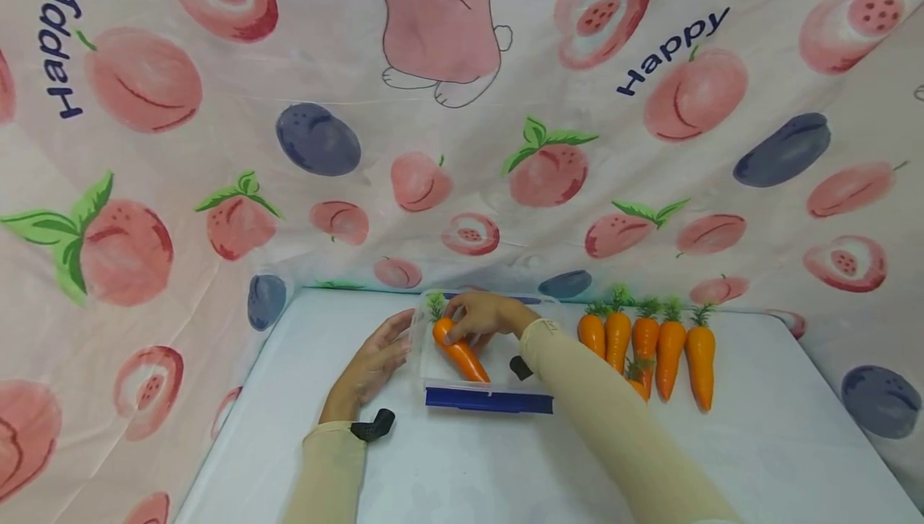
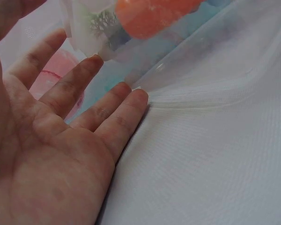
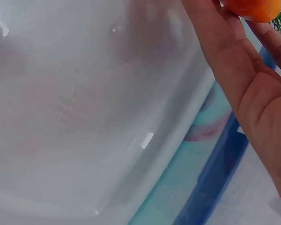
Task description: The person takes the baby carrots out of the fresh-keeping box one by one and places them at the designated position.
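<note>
In the head view a clear plastic box point(image 1: 433, 370) with blue latches stands on the table. My right hand point(image 1: 482, 317) is over it and grips an orange carrot point(image 1: 462, 354) with a green leafy top, near its thick end. The right wrist view shows the carrot's orange end point(image 3: 257, 8) at my fingers, above the box floor point(image 3: 84, 108). My left hand point(image 1: 375, 359) is at the box's left side, fingers extended. In the left wrist view its fingertips point(image 2: 139, 96) touch the clear wall, and the carrot point(image 2: 152, 16) shows through the plastic.
To the right of the box several carrots point(image 1: 671, 355) lie side by side, tops pointing away. A blue latch flap point(image 1: 489, 400) sticks out from the box's front. Behind the white table point(image 1: 462, 468) hangs a fruit-printed cloth point(image 1: 476, 139).
</note>
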Demonstrator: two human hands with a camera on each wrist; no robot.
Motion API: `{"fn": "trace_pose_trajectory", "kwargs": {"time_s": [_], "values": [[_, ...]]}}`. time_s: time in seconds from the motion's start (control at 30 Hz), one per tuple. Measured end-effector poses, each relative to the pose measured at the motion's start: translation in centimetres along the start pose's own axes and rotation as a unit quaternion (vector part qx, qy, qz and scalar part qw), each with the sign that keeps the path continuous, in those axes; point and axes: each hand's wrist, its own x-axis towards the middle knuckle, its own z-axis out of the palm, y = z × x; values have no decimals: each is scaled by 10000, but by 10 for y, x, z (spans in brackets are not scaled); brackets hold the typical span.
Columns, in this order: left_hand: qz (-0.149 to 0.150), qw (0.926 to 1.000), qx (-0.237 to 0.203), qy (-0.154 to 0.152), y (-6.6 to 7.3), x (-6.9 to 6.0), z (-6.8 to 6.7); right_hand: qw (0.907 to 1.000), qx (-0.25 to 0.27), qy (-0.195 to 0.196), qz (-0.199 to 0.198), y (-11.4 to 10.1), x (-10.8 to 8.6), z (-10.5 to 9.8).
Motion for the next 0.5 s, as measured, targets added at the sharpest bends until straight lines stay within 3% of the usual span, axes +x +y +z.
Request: {"fn": "trace_pose_trajectory", "kwargs": {"time_s": [0.17, 0.5], "values": [[26, 10000, 11, -10, -1, 0, -2, 9996, -17, 210, -174, -2, -8, -6], [119, 9999, 1, -108, -1, -1, -1, 9967, 499, 381, -509, -2, -27, -21]]}}
